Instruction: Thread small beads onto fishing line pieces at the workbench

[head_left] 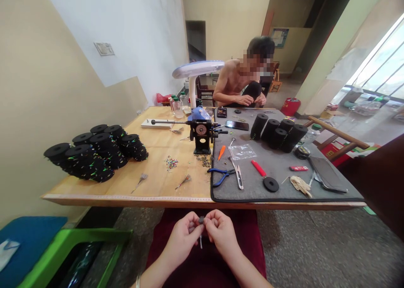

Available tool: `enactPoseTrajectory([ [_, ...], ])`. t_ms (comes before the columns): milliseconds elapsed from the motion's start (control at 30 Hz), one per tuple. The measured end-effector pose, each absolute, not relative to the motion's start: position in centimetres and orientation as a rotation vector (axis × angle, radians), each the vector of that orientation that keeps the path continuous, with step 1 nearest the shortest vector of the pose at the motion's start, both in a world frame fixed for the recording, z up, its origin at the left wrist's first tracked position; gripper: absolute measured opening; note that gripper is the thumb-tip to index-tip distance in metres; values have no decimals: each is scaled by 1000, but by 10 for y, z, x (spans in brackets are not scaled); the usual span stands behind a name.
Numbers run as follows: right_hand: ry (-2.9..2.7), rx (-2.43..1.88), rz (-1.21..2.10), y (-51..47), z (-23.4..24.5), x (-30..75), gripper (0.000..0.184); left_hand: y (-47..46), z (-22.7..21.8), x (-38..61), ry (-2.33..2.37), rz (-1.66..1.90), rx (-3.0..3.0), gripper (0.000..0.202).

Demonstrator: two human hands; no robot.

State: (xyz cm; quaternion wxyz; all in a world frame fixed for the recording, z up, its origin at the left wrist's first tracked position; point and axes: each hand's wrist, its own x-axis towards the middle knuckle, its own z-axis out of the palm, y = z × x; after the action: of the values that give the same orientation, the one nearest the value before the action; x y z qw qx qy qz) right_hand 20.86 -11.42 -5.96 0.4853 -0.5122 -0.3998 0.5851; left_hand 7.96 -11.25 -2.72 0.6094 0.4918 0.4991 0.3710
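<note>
My left hand (182, 236) and my right hand (221, 231) meet over my lap, below the table's near edge. Both pinch one small dark piece (201, 220) between the fingertips, and a thin pale bit hangs below it. What the piece is I cannot make out. Directly above on the wooden table (158, 170) stands a small black and blue hand-crank machine (201, 130) with a long horizontal rod. Blue-handled pliers (221, 175) and small snips (238, 176) lie on the grey mat (284, 170) just beyond my hands.
Stacks of black spools (94, 151) fill the table's left side; several tall black spools (279, 132) stand on the mat. A desk lamp (197, 71), two phones, a red-handled tool (259, 169) and a black disc lie there. Another person sits at the far end. A green crate (78, 246) is at lower left.
</note>
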Motion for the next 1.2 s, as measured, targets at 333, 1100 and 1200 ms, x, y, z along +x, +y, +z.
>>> enactPoseTrajectory([
  [333,-859,-1222,1462,-116,-60,205,32,-113,-25,82,1037,843,780,24],
  [1100,-917,-1258,1477,-126,-52,207,32,-111,-33,74,1308,1013,1311,19],
  [1200,-907,-1262,1486,-127,-50,207,32,-112,-31,73,1386,1030,1512,17],
])
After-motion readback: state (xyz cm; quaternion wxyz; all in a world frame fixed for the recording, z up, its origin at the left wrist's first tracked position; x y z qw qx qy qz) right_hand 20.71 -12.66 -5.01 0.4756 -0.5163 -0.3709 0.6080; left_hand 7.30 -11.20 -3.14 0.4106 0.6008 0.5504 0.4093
